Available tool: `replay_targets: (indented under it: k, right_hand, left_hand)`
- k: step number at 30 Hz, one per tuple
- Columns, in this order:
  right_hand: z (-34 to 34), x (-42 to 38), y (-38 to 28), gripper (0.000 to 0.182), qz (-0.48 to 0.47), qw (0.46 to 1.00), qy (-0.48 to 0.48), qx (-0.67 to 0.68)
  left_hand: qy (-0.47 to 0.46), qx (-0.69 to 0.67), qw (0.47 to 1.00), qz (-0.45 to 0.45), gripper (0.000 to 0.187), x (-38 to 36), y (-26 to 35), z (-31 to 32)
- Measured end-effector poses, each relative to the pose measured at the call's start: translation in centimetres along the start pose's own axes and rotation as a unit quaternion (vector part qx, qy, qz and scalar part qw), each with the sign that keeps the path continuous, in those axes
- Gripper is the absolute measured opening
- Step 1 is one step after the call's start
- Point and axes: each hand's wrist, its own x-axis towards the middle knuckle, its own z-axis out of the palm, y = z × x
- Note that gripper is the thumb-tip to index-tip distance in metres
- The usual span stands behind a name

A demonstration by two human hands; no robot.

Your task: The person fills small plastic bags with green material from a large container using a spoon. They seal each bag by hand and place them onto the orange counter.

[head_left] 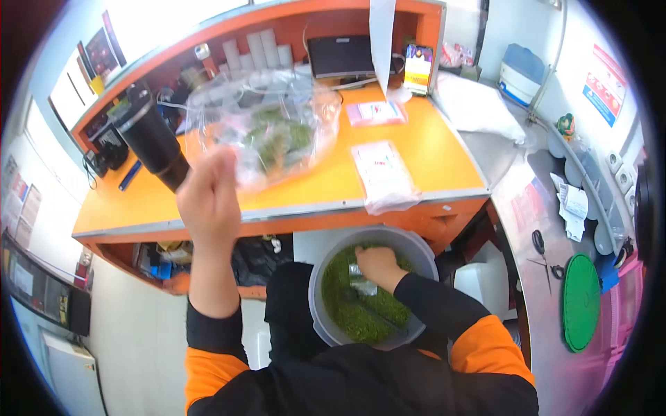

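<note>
My left hand is raised in front of the orange table, closed in a fist and slightly blurred. It grips the near left edge of a clear plastic bag with some green leafy stuff inside. Down in a grey round tub is my right hand, its fingers closed. A shiny silver piece sits at these fingers; its full shape is partly hidden. Finely chopped green herb fills much of the tub. A dark groove runs through the herb.
On the orange table lie two packed white packets, the nearer one at its front edge. A black tumbler shows beside my left hand. A steel counter at right holds scissors and a green round lid.
</note>
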Motion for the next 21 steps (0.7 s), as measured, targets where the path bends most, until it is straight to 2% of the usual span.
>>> replay_targets:
  k: [1, 3, 6, 8, 10, 11, 12, 13, 14, 15, 16, 17, 18, 21]
  right_hand:
    - [0.7, 0.2, 0.2, 0.019, -0.006, 1.000, -0.007, 0.001]
    - [1.5, 0.4, 0.5, 0.017, -0.020, 0.999, -0.026, 0.004]
    - [-1.0, -1.8, 0.1, 0.016, -0.057, 0.996, 0.070, 0.020]
    - [-5.0, -3.5, -0.3, 0.014, -0.056, 0.993, 0.049, 0.091]
    - [-9.0, -5.6, -0.7, 0.011, -0.039, 0.980, 0.036, 0.194]
    - [-10.9, -6.8, -0.7, 0.010, -0.022, 0.965, 0.033, 0.260]
    - [-12.0, -7.7, -0.7, 0.012, -0.004, 0.945, 0.028, 0.327]
    - [-12.2, -8.4, -0.7, 0.013, -0.004, 0.882, 0.055, 0.467]
    - [-11.8, -9.5, -0.8, 0.015, -0.004, 0.799, 0.078, 0.597]
    - [-11.2, -10.2, -0.9, 0.018, -0.006, 0.696, 0.099, 0.712]
    - [-10.7, -10.5, -0.8, 0.018, -0.022, 0.660, 0.127, 0.740]
    - [-10.1, -10.7, -0.7, 0.019, -0.037, 0.621, 0.154, 0.767]
    - [-9.6, -10.7, -0.6, 0.020, -0.053, 0.581, 0.181, 0.792]
    - [-8.8, -10.7, 0.0, 0.022, -0.045, 0.536, 0.217, 0.815]
  left_hand:
    - [0.056, 0.067, 0.995, 0.053, 0.011, 2.7, -0.7, 0.5]
    - [0.046, 0.129, 0.990, 0.018, 0.021, 6.5, -2.7, 1.8]
    - [-0.081, 0.389, 0.918, -0.015, 0.034, 8.2, -6.8, 3.1]
    - [-0.071, 0.305, 0.943, 0.109, 0.043, 6.6, -8.2, 3.4]
    - [-0.136, 0.215, 0.960, 0.121, 0.046, 3.3, -3.7, 3.3]
    - [-0.232, 0.068, 0.968, -0.067, 0.052, 0.8, -1.3, 3.1]
    - [-0.325, 0.030, 0.939, -0.104, 0.059, -1.5, 0.5, 2.7]
    - [-0.418, -0.092, 0.875, -0.228, 0.064, -3.8, 2.1, 2.4]
    - [-0.507, -0.142, 0.826, -0.201, 0.069, -5.1, 3.3, 2.4]
    - [-0.562, -0.194, 0.770, -0.231, 0.070, -7.1, 3.7, 2.9]
    - [-0.581, -0.279, 0.710, -0.284, 0.065, -9.4, 3.7, 3.7]
    - [-0.577, -0.394, 0.643, -0.313, 0.049, -12.2, 3.2, 5.0]
    - [-0.539, -0.490, 0.614, -0.303, 0.032, -13.5, 3.7, 5.8]
    - [-0.491, -0.505, 0.571, -0.422, 0.021, -16.4, 3.1, 6.3]
